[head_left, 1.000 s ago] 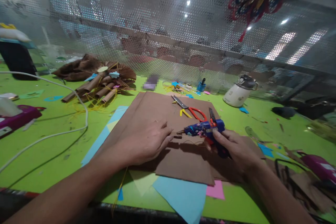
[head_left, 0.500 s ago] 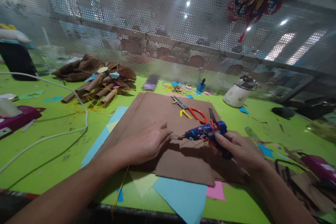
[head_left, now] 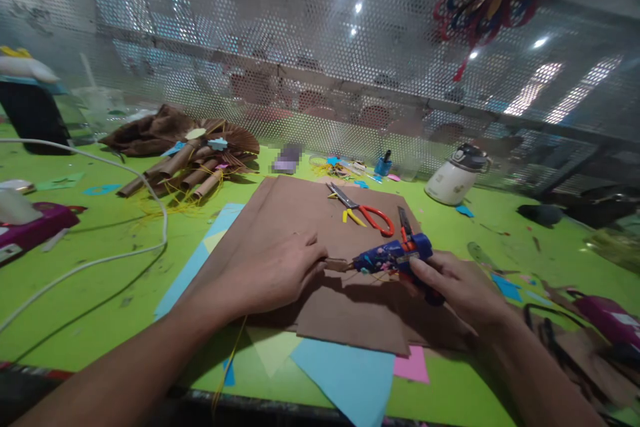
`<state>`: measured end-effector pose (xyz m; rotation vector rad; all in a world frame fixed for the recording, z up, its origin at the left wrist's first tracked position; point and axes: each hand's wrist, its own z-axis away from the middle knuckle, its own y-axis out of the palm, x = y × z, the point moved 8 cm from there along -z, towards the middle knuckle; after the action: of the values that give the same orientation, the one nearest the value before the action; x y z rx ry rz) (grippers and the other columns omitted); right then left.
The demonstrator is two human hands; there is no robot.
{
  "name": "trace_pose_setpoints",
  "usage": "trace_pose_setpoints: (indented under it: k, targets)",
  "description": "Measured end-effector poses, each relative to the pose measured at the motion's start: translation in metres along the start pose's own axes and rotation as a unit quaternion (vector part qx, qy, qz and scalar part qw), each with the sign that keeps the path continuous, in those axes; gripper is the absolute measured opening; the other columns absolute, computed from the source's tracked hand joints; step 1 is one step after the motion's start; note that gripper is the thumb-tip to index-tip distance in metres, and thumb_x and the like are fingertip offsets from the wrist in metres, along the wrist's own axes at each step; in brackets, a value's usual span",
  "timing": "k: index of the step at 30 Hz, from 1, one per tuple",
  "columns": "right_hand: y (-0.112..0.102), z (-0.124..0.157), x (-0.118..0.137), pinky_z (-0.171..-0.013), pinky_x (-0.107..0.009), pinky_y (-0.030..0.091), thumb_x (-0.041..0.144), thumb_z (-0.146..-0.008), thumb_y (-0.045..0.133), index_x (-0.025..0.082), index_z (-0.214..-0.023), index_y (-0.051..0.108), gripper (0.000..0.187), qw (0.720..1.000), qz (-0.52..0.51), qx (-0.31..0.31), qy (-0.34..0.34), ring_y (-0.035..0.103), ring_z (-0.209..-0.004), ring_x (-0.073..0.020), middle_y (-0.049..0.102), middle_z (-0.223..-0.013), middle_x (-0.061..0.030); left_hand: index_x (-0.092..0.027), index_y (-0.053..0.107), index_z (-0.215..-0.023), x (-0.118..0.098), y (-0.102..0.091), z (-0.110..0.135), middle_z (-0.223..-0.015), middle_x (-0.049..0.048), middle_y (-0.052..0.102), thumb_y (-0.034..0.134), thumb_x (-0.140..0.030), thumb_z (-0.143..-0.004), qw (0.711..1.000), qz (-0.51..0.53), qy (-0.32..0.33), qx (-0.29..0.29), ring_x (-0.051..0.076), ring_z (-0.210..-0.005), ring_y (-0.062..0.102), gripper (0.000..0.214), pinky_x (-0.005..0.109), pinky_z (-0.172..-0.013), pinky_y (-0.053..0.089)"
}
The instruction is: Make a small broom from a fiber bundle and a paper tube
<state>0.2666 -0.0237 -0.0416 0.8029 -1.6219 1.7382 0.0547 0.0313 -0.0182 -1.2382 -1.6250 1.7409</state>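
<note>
My right hand (head_left: 457,283) is wrapped round the handle of a blue glue gun (head_left: 383,258), whose nozzle points left. My left hand (head_left: 287,267) has its thumb and fingers pinched together on a small brown strip of card or paper (head_left: 336,264). The strip's free end meets the nozzle tip. Both hands are over brown cardboard sheets (head_left: 295,203), and a smaller brown piece (head_left: 353,320) lies below the glue gun. Beyond the hands rest red-handled scissors (head_left: 367,210) with a yellow part, and a red-handled cutter (head_left: 404,220) lies partly behind the glue gun.
Light blue paper (head_left: 347,373) and pink paper (head_left: 413,363) poke out from under the cardboard. A white cable (head_left: 165,213) loops at left near a bundle of brown paper tubes (head_left: 195,170). A white jug (head_left: 453,177) stands at back right, before a perforated metal panel (head_left: 320,80).
The glue gun has shifted slightly to the right. The brown strip at my left fingertips now shows clearly in front of the nozzle tip. My left hand has barely moved.
</note>
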Motion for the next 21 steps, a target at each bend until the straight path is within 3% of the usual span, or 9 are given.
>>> trace_pose_setpoints:
  k: [11,21]
  targets:
    - [-0.004,0.001,0.004,-0.045,-0.023,0.033,0.056,-0.087,0.045,0.016,-0.066,0.058,0.047,0.998,0.057,-0.011,-0.034,0.043,-0.052,-0.012,0.052,-0.057,-0.0013,-0.02,0.063,-0.094,0.002,0.002,0.001,-0.092,0.0066,0.058,0.03,-0.036,-0.095,1.0,0.016,0.003,0.006,0.019,-0.083,0.055,0.037,0.032,-0.076,0.042]
    - [-0.003,-0.001,0.013,-0.049,-0.024,0.035,0.055,-0.089,0.042,0.016,-0.067,0.061,0.048,0.998,0.04,-0.006,-0.038,0.05,-0.056,-0.0135,0.059,-0.062,-0.0029,-0.02,0.065,-0.086,0.001,0.002,0.0,-0.086,0.0059,0.056,0.029,-0.034,-0.096,1.0,0.008,0.009,0.008,0.018,-0.079,0.054,0.04,0.032,-0.073,0.042]
